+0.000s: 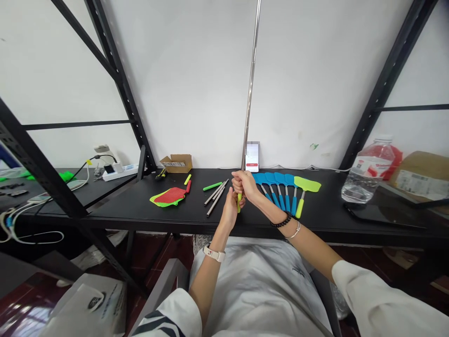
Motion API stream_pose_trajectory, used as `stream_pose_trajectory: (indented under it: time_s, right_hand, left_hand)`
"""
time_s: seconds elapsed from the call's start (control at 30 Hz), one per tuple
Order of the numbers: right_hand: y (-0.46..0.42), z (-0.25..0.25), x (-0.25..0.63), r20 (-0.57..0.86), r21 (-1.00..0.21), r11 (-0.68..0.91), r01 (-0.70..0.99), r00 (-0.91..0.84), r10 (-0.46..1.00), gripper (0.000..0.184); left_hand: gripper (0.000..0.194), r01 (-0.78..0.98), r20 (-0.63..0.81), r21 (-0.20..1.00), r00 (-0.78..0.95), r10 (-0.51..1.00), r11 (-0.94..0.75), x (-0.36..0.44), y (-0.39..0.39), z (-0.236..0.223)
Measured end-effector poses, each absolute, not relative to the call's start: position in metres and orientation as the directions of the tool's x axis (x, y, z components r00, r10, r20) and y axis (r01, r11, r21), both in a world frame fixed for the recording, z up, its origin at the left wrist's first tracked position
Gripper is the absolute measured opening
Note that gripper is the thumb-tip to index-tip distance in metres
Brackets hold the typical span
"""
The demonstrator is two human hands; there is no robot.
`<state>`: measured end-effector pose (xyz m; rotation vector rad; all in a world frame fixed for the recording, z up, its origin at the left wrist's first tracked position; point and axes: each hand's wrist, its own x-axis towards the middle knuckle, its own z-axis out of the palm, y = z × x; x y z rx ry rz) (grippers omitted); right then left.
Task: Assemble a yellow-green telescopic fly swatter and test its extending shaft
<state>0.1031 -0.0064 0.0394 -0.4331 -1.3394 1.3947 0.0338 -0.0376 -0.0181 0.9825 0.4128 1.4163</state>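
A long silver telescopic rod point(249, 93) with a yellow-green grip point(239, 202) rises steeply from my hands past the top of the view. My left hand point(230, 208) is wrapped around the grip. Just above it, my right hand point(246, 183) is closed around the lower part of the rod. No swatter head shows on its visible length. Left of my hands lie loose metal rods point(217, 199) and a green grip point(212, 186). Several blue fly swatters point(277, 180) lie in a row to the right, beside a yellow-green fly swatter point(307, 184).
Red and green swatter heads point(171, 196) are stacked at left, near small red point(188, 186) and yellow point(187, 179) grips. Behind them sits an open cardboard box point(177, 163). A phone point(252, 157) leans on the wall. A large water bottle point(368, 171) stands at right, inside the black shelf frame point(382, 84).
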Motion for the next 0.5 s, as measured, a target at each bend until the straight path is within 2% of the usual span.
stream_pose_trajectory:
  time_s: [0.17,0.33,0.43,0.5]
  right_hand:
    - [-0.01,0.036,0.1,0.4,-0.87,0.246,-0.427,-0.32,0.859,0.041]
    - [-0.012,0.037,0.097,0.398,-0.869,0.245,-0.43,-0.315,0.861,0.04]
    - [-0.018,0.04,0.098,0.404,-0.868,0.248,-0.431,-0.32,0.857,0.041]
    - [-0.026,0.044,0.101,0.403,-0.873,0.248,-0.42,-0.337,0.851,0.041]
  left_hand:
    - [0.033,-0.681,0.278,0.723,0.139,0.95,-0.112,0.033,-0.04,-0.016]
    - [0.031,-0.665,0.265,0.738,0.127,0.956,-0.116,0.033,-0.037,-0.02]
    - [0.032,-0.546,0.245,0.821,0.069,0.967,-0.169,0.029,-0.039,-0.021]
    - [0.028,-0.379,0.297,0.874,-0.078,0.952,-0.304,0.024,-0.051,-0.018]
